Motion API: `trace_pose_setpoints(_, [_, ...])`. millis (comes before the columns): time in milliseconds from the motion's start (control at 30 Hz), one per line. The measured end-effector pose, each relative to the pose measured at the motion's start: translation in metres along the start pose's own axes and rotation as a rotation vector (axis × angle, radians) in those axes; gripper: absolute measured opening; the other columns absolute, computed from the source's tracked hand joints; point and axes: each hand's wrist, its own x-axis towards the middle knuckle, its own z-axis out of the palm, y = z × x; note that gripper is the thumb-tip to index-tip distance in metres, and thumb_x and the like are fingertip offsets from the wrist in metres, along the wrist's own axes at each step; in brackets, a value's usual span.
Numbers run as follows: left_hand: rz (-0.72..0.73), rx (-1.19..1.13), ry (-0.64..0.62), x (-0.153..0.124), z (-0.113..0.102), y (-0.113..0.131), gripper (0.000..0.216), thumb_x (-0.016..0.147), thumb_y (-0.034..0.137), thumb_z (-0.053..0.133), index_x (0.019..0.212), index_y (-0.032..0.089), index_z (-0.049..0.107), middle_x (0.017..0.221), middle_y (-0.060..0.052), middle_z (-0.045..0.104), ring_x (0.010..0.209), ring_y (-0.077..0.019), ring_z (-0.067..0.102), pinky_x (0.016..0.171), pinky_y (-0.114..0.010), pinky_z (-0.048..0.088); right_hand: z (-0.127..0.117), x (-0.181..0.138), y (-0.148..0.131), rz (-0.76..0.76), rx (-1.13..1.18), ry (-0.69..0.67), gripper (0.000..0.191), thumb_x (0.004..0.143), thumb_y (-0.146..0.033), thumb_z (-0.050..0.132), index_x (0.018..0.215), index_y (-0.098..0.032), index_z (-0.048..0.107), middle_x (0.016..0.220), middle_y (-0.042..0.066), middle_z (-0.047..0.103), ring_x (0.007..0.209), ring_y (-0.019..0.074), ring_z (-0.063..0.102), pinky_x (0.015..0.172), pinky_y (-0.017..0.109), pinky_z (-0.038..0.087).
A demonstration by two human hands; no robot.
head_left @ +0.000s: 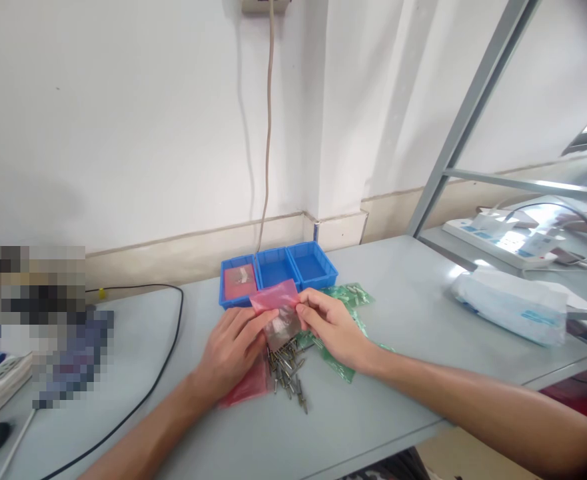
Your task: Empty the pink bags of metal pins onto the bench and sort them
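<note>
A small pink see-through plastic bag (pixel 277 295) is held between my two hands, with some pale contents showing in its lower part. My left hand (pixel 233 345) pinches its left side, thumb on the front. At the bag's right edge, my right hand (pixel 334 328) grips with thumb and fingertips together. Just below lies a loose heap of small metal screw-like pieces (pixel 287 373). Another pink bag (pixel 247 388) rests on the table, partly under my left hand. Green plastic bags (pixel 342 368) with small pieces in them spread beneath and beside my right hand.
Behind my hands, a blue three-part tray (pixel 298 267) has a pink bag (pixel 239 281) in its left compartment. A black cable (pixel 173 340) curves along the left. At right are a white plastic package (pixel 510 307), a power strip (pixel 503 240) and a metal frame (pixel 466 127).
</note>
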Motion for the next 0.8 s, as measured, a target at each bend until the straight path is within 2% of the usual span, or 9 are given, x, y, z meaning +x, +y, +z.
trace_pose_setpoints(233, [-0.026, -0.017, -0.005, -0.0001, -0.0008, -0.0018, 0.036, 0.104, 0.01, 0.058, 0.137, 0.023, 0.063, 0.11, -0.008, 0.07, 0.099, -0.0225, 0.065, 0.087, -0.034, 0.054, -0.0002, 0.0001, 0.0001, -0.039, -0.023, -0.01, 0.028, 0.109, -0.037, 0.055, 0.086, -0.022, 0.061, 0.069, -0.005, 0.053, 0.065, 0.0146, 0.045, 0.065, 0.03, 0.037])
trace_pose_setpoints(433, [-0.051, -0.035, -0.021, 0.0019, -0.0029, -0.0007, 0.034, 0.103, 0.009, 0.058, 0.134, 0.021, 0.065, 0.095, -0.006, 0.069, 0.091, -0.0223, 0.062, 0.082, -0.035, 0.05, 0.0008, -0.0021, 0.0012, -0.015, -0.036, -0.045, 0.025, 0.109, -0.04, 0.055, 0.094, -0.022, 0.065, 0.064, -0.006, 0.047, 0.06, 0.0139, 0.041, 0.06, 0.029, 0.034])
trace_pose_setpoints(600, [-0.078, -0.046, -0.022, 0.002, -0.004, -0.001, 0.035, 0.103, 0.003, 0.051, 0.129, 0.021, 0.067, 0.092, -0.005, 0.067, 0.089, -0.0219, 0.059, 0.082, -0.036, 0.047, 0.0002, -0.0036, -0.0006, -0.016, -0.076, -0.05, 0.028, 0.109, -0.042, 0.056, 0.094, -0.021, 0.066, 0.069, -0.006, 0.048, 0.063, 0.0127, 0.043, 0.061, 0.028, 0.035])
trace_pose_setpoints(800, [-0.235, -0.151, -0.037, 0.0057, -0.0077, 0.0037, 0.02, 0.107, 0.016, 0.056, 0.122, 0.022, 0.069, 0.098, -0.005, 0.065, 0.09, -0.0215, 0.057, 0.084, -0.034, 0.046, 0.0001, -0.005, -0.0011, -0.006, -0.055, -0.017, 0.032, 0.112, -0.047, 0.051, 0.095, -0.022, 0.063, 0.075, -0.003, 0.053, 0.065, 0.013, 0.046, 0.059, 0.026, 0.036])
